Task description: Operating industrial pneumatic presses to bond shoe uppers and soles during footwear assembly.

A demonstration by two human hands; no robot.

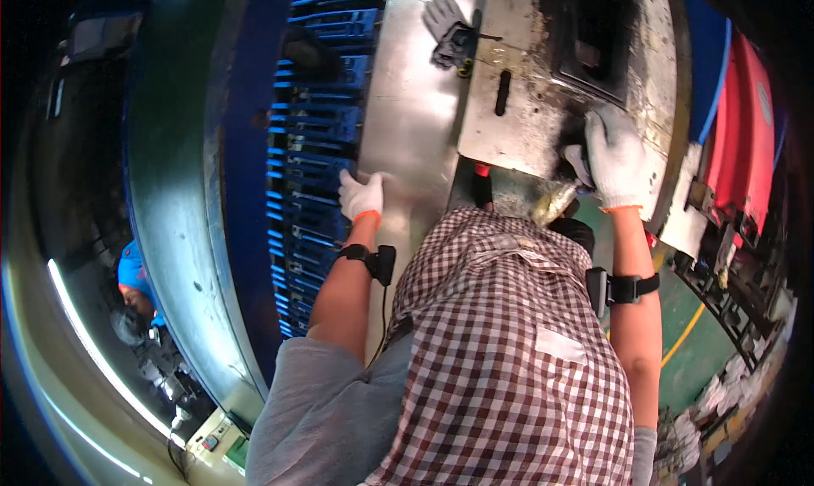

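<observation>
My left hand, in a white knit glove with an orange cuff, rests where the smooth metal surface meets the blue slotted rack. Its thumb stands apart from its fingers, and nothing shows in it. Over the lower right part of a worn, stained whitish plate, my right hand wears the same kind of glove. Its fingers are curled beside a small greyish piece; what lies inside the grip is hidden. Just below is a yellowish, shiny translucent bundle.
A grey and black glove lies at the far end of the metal surface. A dark-framed opening sits in the plate. Long green machine bed runs along the left, with a person in blue beyond it. Red panels stand at right.
</observation>
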